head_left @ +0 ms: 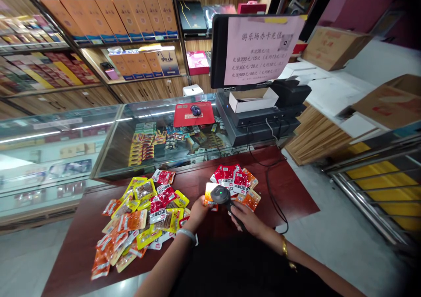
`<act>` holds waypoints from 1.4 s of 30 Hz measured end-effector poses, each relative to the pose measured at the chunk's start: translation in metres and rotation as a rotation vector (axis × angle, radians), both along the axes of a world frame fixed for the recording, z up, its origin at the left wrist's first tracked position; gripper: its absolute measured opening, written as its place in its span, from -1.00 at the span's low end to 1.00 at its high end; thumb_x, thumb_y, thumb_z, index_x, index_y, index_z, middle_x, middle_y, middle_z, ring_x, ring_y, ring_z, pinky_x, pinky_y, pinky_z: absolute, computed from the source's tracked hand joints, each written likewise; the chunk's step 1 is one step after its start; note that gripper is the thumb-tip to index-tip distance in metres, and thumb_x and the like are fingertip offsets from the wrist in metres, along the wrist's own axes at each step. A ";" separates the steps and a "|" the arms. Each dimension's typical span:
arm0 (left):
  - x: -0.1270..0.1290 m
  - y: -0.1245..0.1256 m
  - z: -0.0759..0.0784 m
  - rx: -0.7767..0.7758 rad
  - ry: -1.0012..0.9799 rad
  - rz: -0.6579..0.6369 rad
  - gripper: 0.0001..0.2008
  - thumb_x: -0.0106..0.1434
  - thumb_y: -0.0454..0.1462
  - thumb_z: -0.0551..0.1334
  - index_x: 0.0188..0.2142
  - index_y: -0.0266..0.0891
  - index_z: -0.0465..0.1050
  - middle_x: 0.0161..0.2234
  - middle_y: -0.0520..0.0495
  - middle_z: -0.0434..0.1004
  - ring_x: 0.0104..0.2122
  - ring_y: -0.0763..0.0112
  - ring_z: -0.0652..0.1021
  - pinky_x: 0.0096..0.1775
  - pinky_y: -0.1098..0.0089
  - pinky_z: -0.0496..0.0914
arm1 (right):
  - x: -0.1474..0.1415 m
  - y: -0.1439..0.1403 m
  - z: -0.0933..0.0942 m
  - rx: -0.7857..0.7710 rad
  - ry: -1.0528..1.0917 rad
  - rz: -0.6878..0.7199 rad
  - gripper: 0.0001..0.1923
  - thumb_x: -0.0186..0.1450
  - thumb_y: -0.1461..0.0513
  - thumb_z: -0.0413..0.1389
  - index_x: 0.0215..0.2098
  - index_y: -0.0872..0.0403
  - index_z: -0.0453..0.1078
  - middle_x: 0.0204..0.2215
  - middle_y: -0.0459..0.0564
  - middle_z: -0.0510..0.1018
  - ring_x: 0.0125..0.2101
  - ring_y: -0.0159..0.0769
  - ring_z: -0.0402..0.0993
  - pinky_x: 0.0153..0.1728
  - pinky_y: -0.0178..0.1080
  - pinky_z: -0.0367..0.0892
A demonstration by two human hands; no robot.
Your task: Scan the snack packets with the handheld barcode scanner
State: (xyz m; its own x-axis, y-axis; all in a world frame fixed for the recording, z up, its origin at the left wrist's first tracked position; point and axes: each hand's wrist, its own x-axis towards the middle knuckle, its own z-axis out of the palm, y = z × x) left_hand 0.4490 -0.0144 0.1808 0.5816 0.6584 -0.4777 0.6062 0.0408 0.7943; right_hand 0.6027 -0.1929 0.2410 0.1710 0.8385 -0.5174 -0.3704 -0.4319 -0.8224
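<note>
My right hand (245,217) is wrapped round the handle of a black barcode scanner (221,195), which shows a small green light on its head. In my left hand (198,211) is an orange and white snack packet (209,192), partly hidden beneath the scanner head. To the left a loose pile of yellow, red and orange snack packets (144,220) spreads over the dark red table (75,253). A smaller heap of red and orange packets (235,176) lies just beyond the scanner.
A glass display counter (108,117) borders the table's far side, with a mouse (195,110) on a red mat (179,117). A monitor (219,51) bearing a pink notice stands behind an open white box (253,104). Black cable (270,191) trails over the table's right part.
</note>
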 end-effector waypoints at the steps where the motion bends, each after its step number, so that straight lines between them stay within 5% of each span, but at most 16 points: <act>1: 0.001 -0.001 -0.002 -0.024 -0.026 0.020 -0.71 0.03 -0.27 0.41 -0.20 -0.23 0.57 -0.18 -0.15 0.71 -0.11 0.12 0.64 -0.04 0.25 0.48 | 0.000 -0.001 0.000 0.000 -0.003 0.000 -0.30 0.20 -0.35 0.10 -0.09 0.03 0.33 -0.67 -0.31 0.27 -0.72 -0.49 0.11 -0.67 -0.37 0.05; 10: 0.042 -0.020 0.003 -0.212 -0.355 -0.030 -0.53 0.07 -0.31 0.41 0.01 -0.29 0.54 0.01 -0.25 0.65 -0.02 0.15 0.62 0.11 0.17 0.44 | 0.001 -0.008 0.011 -0.069 0.013 -0.096 -0.31 0.10 -0.35 0.18 -0.20 0.02 0.34 -0.63 -0.27 0.31 -0.68 -0.47 0.14 -0.64 -0.37 0.08; 13: 0.019 -0.006 0.003 -0.050 -0.165 0.013 -0.50 0.13 -0.32 0.38 0.10 -0.28 0.48 0.05 -0.28 0.61 0.02 0.16 0.60 0.12 0.19 0.41 | 0.001 -0.005 0.013 -0.069 0.022 -0.092 -0.31 0.09 -0.36 0.19 -0.19 0.02 0.33 -0.62 -0.27 0.30 -0.68 -0.48 0.14 -0.64 -0.37 0.09; 17: -0.044 0.011 0.005 0.393 0.340 -0.077 -0.58 0.21 -0.30 0.32 0.08 -0.27 0.49 0.06 -0.29 0.58 0.10 0.09 0.52 0.20 0.15 0.28 | -0.001 -0.002 0.008 -0.051 0.002 -0.041 -0.31 0.12 -0.35 0.16 -0.18 0.04 0.34 -0.65 -0.28 0.30 -0.70 -0.47 0.14 -0.65 -0.36 0.10; 22: -0.097 -0.006 0.015 0.642 0.545 -0.182 -0.59 0.26 -0.31 0.24 0.10 -0.27 0.48 0.12 -0.28 0.50 0.12 0.05 0.45 0.18 0.19 0.25 | -0.008 0.009 -0.001 -0.055 -0.014 0.077 -0.28 0.20 -0.32 0.13 -0.01 0.05 0.36 -0.67 -0.30 0.30 -0.72 -0.46 0.15 -0.65 -0.35 0.10; 31: -0.133 -0.037 0.017 0.608 0.873 -0.172 -0.44 0.28 0.10 0.21 -0.04 -0.37 0.48 -0.05 -0.38 0.52 -0.02 -0.08 0.51 -0.05 0.12 0.37 | -0.040 0.037 -0.008 -0.060 -0.065 0.307 -0.26 0.30 -0.25 0.09 0.17 0.10 0.39 -0.64 -0.25 0.32 -0.68 -0.44 0.19 -0.61 -0.35 0.09; 42: -0.121 -0.051 0.011 0.599 0.811 -0.242 -0.69 0.36 -0.17 0.18 -0.06 -0.37 0.49 -0.11 -0.38 0.57 -0.06 -0.02 0.58 -0.11 0.19 0.40 | -0.042 0.036 -0.012 -0.074 -0.122 0.383 -0.21 0.28 -0.27 0.08 0.22 0.11 0.36 -0.61 -0.23 0.33 -0.66 -0.43 0.21 -0.61 -0.33 0.16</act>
State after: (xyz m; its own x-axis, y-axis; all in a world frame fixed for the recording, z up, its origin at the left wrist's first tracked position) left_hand 0.3279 -0.0654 0.1914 0.3803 0.8253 -0.4174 0.9070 -0.4211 -0.0062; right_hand 0.5606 -0.1573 0.2290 -0.0828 0.8148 -0.5739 -0.0733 -0.5793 -0.8118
